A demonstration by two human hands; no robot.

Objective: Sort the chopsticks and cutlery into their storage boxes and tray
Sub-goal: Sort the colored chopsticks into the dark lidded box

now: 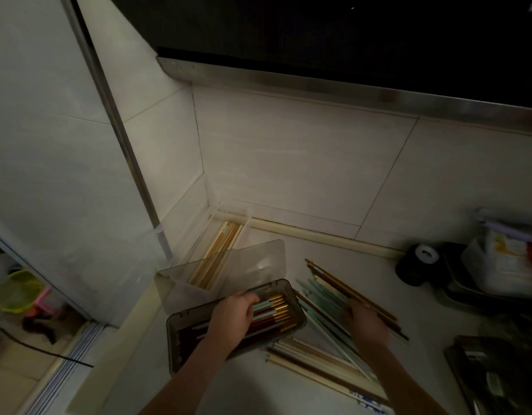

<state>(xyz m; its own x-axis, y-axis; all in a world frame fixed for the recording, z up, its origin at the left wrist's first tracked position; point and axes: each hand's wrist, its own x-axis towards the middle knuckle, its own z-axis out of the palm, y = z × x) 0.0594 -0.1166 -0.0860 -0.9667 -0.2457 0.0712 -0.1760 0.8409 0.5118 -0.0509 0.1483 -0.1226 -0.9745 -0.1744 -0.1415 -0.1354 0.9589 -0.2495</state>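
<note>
A smoky plastic storage box point(180, 351) lies open on the counter, its clear lid point(258, 262) tipped up behind it. Inside lie several chopsticks point(276, 310) with gold, mint and dark red sections. My left hand point(234, 314) rests in the box, fingers curled over those chopsticks. My right hand point(365, 322) sits on a loose heap of mint and cream chopsticks point(321, 313) to the right of the box; whether it grips any is unclear. Long brown chopsticks point(348, 290) lie along the heap's far side. A second clear box point(225, 238) in the corner holds pale wooden chopsticks.
Tiled walls close the corner behind the boxes. A black tape roll point(417, 265) and a dark tray point(468, 295) carrying a white container stand at the right. A dark tray point(492, 372) sits at the near right. The counter edge runs along the left, floor clutter below.
</note>
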